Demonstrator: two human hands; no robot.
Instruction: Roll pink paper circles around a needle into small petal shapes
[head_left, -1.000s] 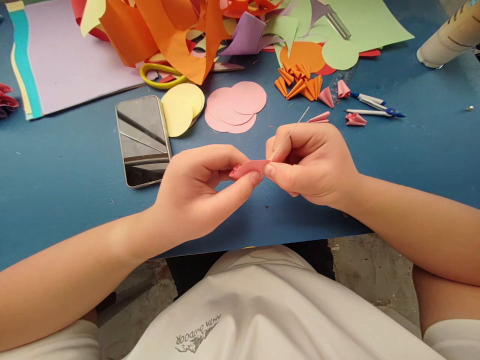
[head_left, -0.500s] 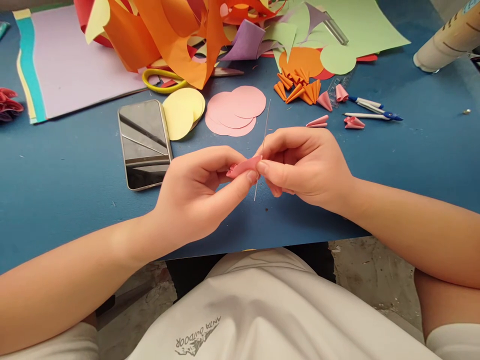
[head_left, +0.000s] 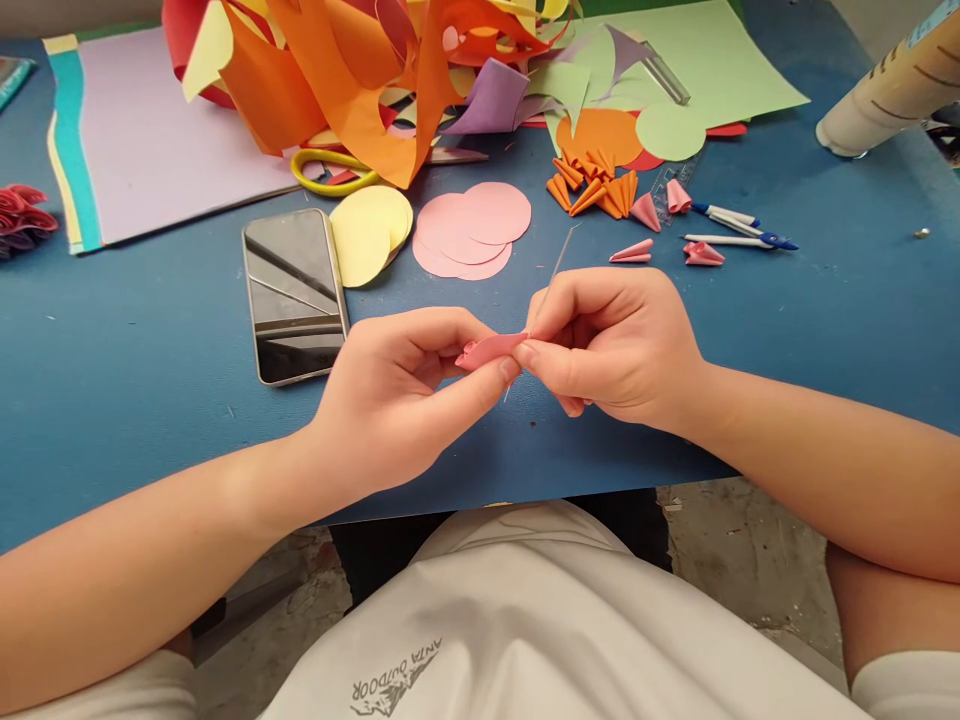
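Observation:
Between thumb and fingers, my left hand [head_left: 409,400] pinches a rolled piece of pink paper [head_left: 491,350], curled at its left end. Fingertips of my right hand [head_left: 619,345] are closed at the paper's right end, against a thin wire-like stick [head_left: 557,268]. The stick slants up and to the right, and a short tip shows below the paper. How the paper wraps the stick is hidden by my fingers. Just beyond my hands lie overlapping pink paper circles [head_left: 472,235]. Folded pink paper pieces [head_left: 632,252] rest past my right hand.
A phone [head_left: 294,300] lies left of my left hand, beside yellow paper circles [head_left: 364,240]. Yellow-handled scissors [head_left: 330,172] sit under orange paper scraps [head_left: 330,70]. Orange paper cones [head_left: 592,185], a blue-and-white compass [head_left: 739,240] and a bottle [head_left: 874,105] stand or lie to the right.
The stick has turned from nearly upright to a rightward slant, with less of its lower end showing. Both hands keep hold of the pink paper, and the view has shifted slightly.

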